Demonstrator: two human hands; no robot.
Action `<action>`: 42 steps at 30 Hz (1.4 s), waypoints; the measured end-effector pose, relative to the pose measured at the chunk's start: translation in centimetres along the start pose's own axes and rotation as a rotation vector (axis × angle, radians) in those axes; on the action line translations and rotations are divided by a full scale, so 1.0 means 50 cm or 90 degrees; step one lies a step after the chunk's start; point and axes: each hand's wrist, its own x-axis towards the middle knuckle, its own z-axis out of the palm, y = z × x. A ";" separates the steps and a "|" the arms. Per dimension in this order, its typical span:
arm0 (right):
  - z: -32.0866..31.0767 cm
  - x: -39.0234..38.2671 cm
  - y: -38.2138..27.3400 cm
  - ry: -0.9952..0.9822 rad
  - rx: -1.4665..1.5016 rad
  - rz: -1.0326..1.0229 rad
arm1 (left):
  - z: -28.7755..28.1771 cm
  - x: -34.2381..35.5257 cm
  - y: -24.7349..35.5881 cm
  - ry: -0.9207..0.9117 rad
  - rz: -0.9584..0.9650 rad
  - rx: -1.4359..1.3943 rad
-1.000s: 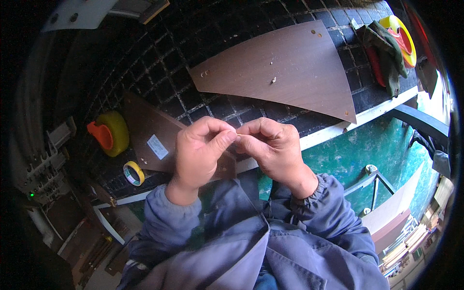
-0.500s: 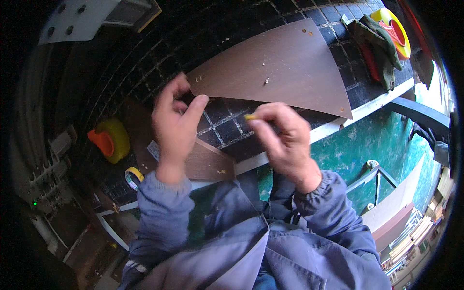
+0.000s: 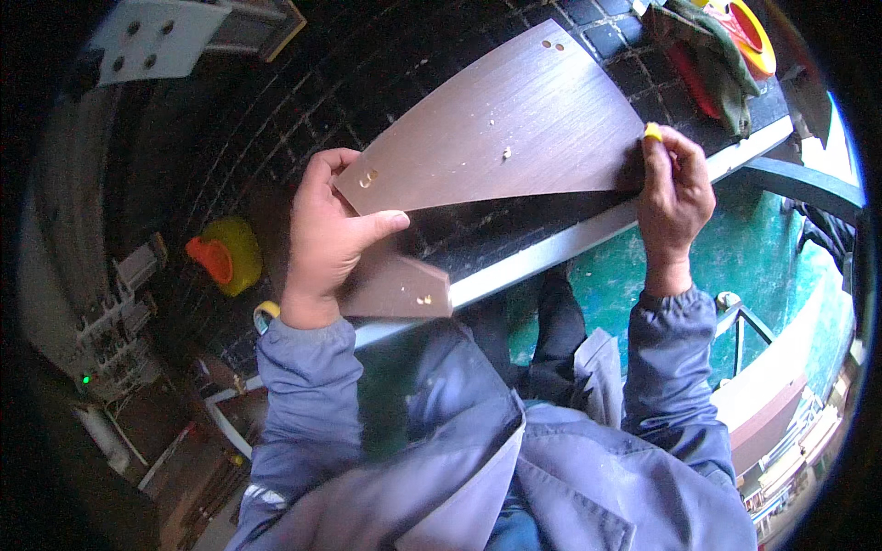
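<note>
A brown wood-grain board (image 3: 496, 119) with holes near its corners lies tilted over the dark gridded bench. My left hand (image 3: 322, 234) is closed on its left end, thumb on the near edge and fingers round the far side. At the board's right end is my right hand (image 3: 678, 188), closed, with a small yellow piece (image 3: 653, 131) pinched at the fingertips. That hand meets the board's right corner; whether it also grips the board I cannot tell. Two small pale bits (image 3: 506, 153) rest on the board's face. A second brown board (image 3: 400, 286) lies nearer, partly behind my left wrist.
On the left of the bench (image 3: 441, 220) sits a yellow and orange tape dispenser (image 3: 225, 257), with a tape roll (image 3: 265, 316) nearby. A dark green cloth (image 3: 707, 64) and another yellow-red dispenser (image 3: 755, 41) are at far right. A pale edge strip (image 3: 551, 259) borders the bench.
My right hand has moved right and away from me, carrying the yellow piece to the board's right end. The board's right side has risen and turned, and my left hand now grips its left end.
</note>
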 end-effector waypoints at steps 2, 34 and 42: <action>-0.003 0.011 0.006 0.022 -0.047 -0.024 | -0.016 -0.029 0.021 -0.033 -0.089 -0.164; -0.125 -0.155 -0.530 -0.579 0.160 0.096 | 0.225 -0.377 0.213 -0.106 0.070 -0.644; -0.123 -0.148 -0.577 -0.571 0.124 -0.047 | 0.230 -0.388 0.234 -0.132 0.095 -0.657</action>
